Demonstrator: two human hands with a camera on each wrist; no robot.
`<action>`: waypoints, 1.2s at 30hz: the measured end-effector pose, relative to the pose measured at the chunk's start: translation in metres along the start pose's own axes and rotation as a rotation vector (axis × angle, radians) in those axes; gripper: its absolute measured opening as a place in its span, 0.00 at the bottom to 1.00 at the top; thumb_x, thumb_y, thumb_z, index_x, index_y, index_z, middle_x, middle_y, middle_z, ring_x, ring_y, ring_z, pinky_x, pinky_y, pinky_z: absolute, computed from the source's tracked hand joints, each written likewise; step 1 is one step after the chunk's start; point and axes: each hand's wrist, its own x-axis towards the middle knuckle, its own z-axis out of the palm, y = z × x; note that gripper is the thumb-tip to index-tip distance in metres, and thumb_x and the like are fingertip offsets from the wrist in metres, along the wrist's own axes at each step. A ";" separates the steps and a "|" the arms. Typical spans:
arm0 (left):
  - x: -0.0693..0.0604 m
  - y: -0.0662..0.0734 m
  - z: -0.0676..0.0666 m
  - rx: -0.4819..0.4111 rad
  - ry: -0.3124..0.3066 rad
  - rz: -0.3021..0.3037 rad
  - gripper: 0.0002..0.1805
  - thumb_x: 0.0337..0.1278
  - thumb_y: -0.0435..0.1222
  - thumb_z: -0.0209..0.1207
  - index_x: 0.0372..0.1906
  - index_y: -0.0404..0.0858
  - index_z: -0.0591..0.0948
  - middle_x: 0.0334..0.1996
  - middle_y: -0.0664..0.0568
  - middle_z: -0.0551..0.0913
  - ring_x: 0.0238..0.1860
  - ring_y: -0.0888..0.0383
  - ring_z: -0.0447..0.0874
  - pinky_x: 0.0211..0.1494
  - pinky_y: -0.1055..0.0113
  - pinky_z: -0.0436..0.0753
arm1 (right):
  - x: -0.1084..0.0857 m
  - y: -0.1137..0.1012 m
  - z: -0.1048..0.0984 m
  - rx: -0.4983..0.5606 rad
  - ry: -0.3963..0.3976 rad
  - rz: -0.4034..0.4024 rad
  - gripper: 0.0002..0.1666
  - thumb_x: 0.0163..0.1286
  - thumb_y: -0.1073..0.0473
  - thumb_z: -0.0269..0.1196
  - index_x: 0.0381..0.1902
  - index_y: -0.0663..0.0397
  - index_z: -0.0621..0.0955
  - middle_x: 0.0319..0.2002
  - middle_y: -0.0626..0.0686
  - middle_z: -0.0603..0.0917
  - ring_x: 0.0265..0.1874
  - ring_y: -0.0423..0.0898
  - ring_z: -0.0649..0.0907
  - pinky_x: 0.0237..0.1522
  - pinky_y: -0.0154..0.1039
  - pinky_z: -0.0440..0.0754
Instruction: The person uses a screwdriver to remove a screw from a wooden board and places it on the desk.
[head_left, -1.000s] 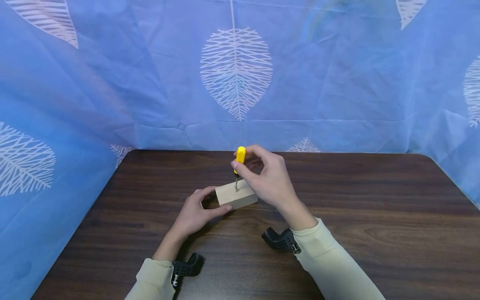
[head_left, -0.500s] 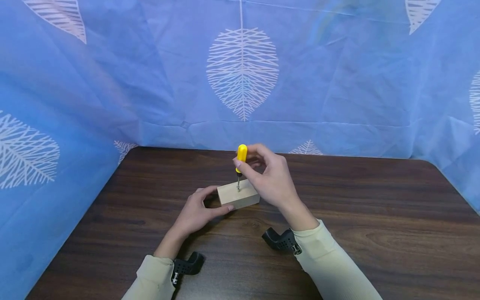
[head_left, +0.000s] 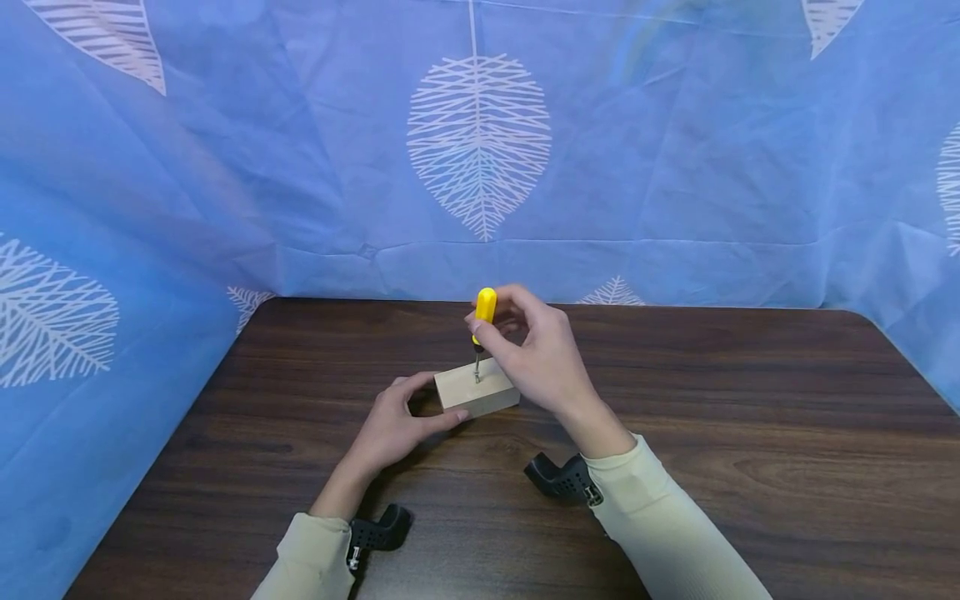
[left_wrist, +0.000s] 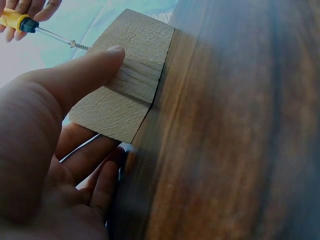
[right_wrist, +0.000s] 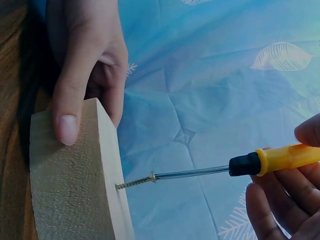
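A pale wooden block (head_left: 480,398) lies on the brown table. My left hand (head_left: 393,425) grips its left end, thumb on the near side and fingers behind. Out of the block's top stands a screw (right_wrist: 135,183), its tip in the wood and most of its thread showing. The tip of a screwdriver (right_wrist: 192,172) with a yellow handle meets the screw head, and the two are roughly in line. My right hand (head_left: 543,354) pinches the yellow handle between thumb and fingers above the block. In the left wrist view, the thumb (left_wrist: 95,72) presses the block's side.
The dark wood-grain table (head_left: 735,433) extends on both sides of the hands. Behind it hangs a blue cloth (head_left: 337,150) with white leaf prints. Black camera mounts (head_left: 558,479) sit at both wrists.
The view shifts slightly as the head moves. Both hands, the block and the screwdriver stay in nearly the same places; the right fingers shift a little on the handle.
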 end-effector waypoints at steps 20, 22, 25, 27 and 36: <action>0.000 0.001 0.000 0.009 -0.006 -0.001 0.33 0.59 0.56 0.77 0.68 0.55 0.83 0.62 0.52 0.84 0.63 0.47 0.77 0.68 0.38 0.75 | 0.001 0.001 -0.001 -0.065 0.031 -0.051 0.12 0.70 0.55 0.76 0.49 0.48 0.89 0.44 0.48 0.87 0.38 0.43 0.87 0.44 0.42 0.88; 0.000 0.001 0.000 0.007 -0.004 0.000 0.33 0.59 0.56 0.77 0.68 0.55 0.83 0.61 0.52 0.84 0.63 0.48 0.77 0.68 0.39 0.76 | 0.001 0.001 -0.001 -0.065 0.030 -0.050 0.12 0.70 0.55 0.76 0.49 0.48 0.89 0.44 0.48 0.87 0.37 0.43 0.87 0.43 0.43 0.88; 0.001 0.001 0.001 0.003 -0.003 0.002 0.32 0.59 0.56 0.76 0.68 0.55 0.84 0.60 0.52 0.84 0.62 0.48 0.77 0.68 0.39 0.75 | 0.001 0.001 -0.001 -0.066 0.028 -0.048 0.12 0.70 0.55 0.76 0.49 0.48 0.89 0.44 0.48 0.87 0.37 0.43 0.86 0.43 0.43 0.87; 0.001 0.001 0.002 0.000 -0.003 -0.005 0.33 0.59 0.57 0.76 0.68 0.56 0.84 0.61 0.51 0.83 0.63 0.47 0.77 0.68 0.38 0.75 | 0.001 0.001 -0.002 -0.068 0.026 -0.048 0.12 0.70 0.56 0.76 0.49 0.48 0.89 0.44 0.48 0.88 0.36 0.43 0.86 0.42 0.41 0.87; 0.000 -0.002 0.000 -0.017 -0.006 -0.001 0.34 0.59 0.57 0.76 0.69 0.55 0.83 0.61 0.51 0.83 0.64 0.47 0.78 0.69 0.37 0.75 | 0.001 -0.001 -0.002 -0.053 0.014 -0.014 0.21 0.71 0.57 0.76 0.58 0.51 0.84 0.45 0.50 0.90 0.39 0.44 0.86 0.45 0.40 0.86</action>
